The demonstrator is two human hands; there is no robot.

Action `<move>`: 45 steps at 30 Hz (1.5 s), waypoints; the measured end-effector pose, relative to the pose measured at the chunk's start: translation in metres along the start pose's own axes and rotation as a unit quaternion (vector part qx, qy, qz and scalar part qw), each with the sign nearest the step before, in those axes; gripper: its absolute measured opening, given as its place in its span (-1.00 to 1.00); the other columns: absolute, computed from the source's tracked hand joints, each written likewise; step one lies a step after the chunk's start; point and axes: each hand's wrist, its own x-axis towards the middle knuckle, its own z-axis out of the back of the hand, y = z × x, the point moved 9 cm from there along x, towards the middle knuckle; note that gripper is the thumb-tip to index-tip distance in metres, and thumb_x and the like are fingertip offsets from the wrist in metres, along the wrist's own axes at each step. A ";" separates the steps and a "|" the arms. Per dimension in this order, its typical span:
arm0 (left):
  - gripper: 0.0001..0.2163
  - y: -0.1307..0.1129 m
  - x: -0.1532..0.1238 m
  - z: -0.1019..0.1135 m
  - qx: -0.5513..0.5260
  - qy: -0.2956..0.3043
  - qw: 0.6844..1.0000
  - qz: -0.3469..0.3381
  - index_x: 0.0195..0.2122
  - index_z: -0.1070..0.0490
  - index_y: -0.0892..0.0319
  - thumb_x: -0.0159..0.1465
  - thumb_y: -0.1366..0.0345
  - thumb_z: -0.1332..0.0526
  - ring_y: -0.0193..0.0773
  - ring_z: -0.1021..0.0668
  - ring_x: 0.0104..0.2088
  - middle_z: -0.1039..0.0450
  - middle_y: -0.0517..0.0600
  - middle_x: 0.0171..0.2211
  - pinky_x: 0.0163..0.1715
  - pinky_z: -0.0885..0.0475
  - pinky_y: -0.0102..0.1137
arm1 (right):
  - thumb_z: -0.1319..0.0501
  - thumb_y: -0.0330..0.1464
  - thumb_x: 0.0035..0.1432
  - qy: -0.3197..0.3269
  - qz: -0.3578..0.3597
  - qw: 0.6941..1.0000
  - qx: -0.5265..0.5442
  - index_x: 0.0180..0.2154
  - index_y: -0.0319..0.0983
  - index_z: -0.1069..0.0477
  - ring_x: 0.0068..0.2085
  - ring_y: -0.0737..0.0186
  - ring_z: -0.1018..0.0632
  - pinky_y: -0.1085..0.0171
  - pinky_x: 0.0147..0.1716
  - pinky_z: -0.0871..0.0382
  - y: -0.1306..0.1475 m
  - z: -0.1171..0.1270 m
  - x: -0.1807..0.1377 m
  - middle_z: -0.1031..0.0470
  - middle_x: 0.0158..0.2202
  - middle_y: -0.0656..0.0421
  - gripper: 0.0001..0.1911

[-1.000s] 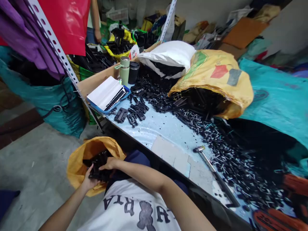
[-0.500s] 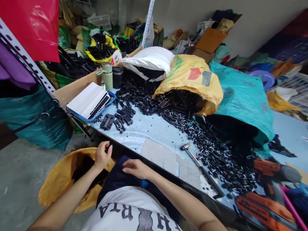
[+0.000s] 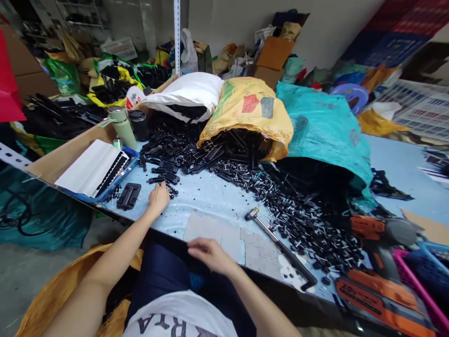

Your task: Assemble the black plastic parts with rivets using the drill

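Observation:
My left hand [image 3: 159, 200] reaches over the table edge, its fingers drawn together on the slim black plastic parts [image 3: 164, 175] laid out in a small group. What exactly lies between the fingertips is partly hidden by the hand. A flat black plastic block with a recess [image 3: 128, 196] is just to its left. Over my lap, at the table's front edge, my right hand [image 3: 210, 254] is held with fingers loosely bent, thumb apart, and nothing in it. A hammer [image 3: 280, 248] with a dark handle lies on the table to the right of that hand.
White [image 3: 196, 89], yellow [image 3: 250, 105] and teal [image 3: 326, 126] sacks spill black parts and screws across the blue table. A blue tray [image 3: 131, 161], green flask [image 3: 122, 126] and black cup [image 3: 139, 125] stand left. An orange power drill [image 3: 372, 229] is at right. A yellow sack [image 3: 52, 304] sits below.
My left hand has gone from above the yellow sack up onto the table, to the black parts. My right hand stays near the table edge. The view has turned rightward.

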 end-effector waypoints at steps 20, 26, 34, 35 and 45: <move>-0.76 0.018 -0.018 0.006 -0.023 -0.029 0.999 0.018 -0.11 -0.31 0.39 0.24 0.38 -0.01 0.03 -0.45 -0.09 -0.38 0.30 -0.17 -0.10 -0.33 -0.21 | -0.12 -0.26 0.07 -0.380 -0.075 0.921 -0.045 0.00 -0.29 -0.17 -0.26 0.22 -0.47 0.22 -0.22 -0.38 0.032 0.267 0.185 -0.40 -0.24 0.06 -0.55; -0.72 -0.036 -0.052 -0.001 -0.279 0.005 0.951 -0.131 -0.04 -0.24 0.19 0.22 0.32 -0.09 -0.08 -0.46 -0.09 -0.39 0.14 -0.12 -0.06 -0.35 -0.25 | 0.00 -0.15 -0.02 -0.217 -0.026 0.961 0.167 -0.15 -0.21 -0.28 -0.40 0.32 -0.44 0.31 -0.37 -0.40 -0.008 0.207 0.103 -0.40 -0.37 0.17 -0.59; -0.76 -0.118 -0.103 -0.020 -0.502 0.145 0.838 -0.156 -0.13 -0.41 0.07 0.15 0.26 -0.21 -0.10 -0.49 -0.13 -0.47 0.04 -0.21 0.01 -0.29 -0.25 | -0.24 -0.22 -0.19 -0.198 -0.013 0.956 0.218 -0.28 -0.17 -0.21 -0.55 0.33 -0.36 0.24 -0.46 -0.36 -0.035 0.155 0.012 -0.27 -0.51 0.30 -0.61; -0.77 -0.120 -0.105 -0.020 -0.518 0.147 0.831 -0.143 -0.13 -0.42 0.06 0.17 0.26 -0.19 -0.11 -0.48 -0.11 -0.47 0.04 -0.19 0.04 -0.26 -0.25 | -0.24 -0.19 -0.15 -0.218 -0.023 0.959 0.180 -0.25 -0.17 -0.22 -0.56 0.34 -0.33 0.24 -0.48 -0.34 -0.036 0.155 0.003 -0.24 -0.53 0.31 -0.61; -0.72 -0.110 -0.110 -0.015 -0.513 0.091 0.846 -0.113 -0.05 -0.41 0.09 0.23 0.22 -0.12 -0.25 -0.49 -0.30 -0.42 0.05 -0.21 -0.17 -0.39 -0.34 | -0.28 -0.13 -0.01 -0.283 0.089 0.954 -0.051 -0.05 -0.17 -0.30 -0.15 0.18 -0.42 0.20 -0.15 -0.36 -0.026 0.150 -0.080 -0.31 -0.14 0.08 -0.51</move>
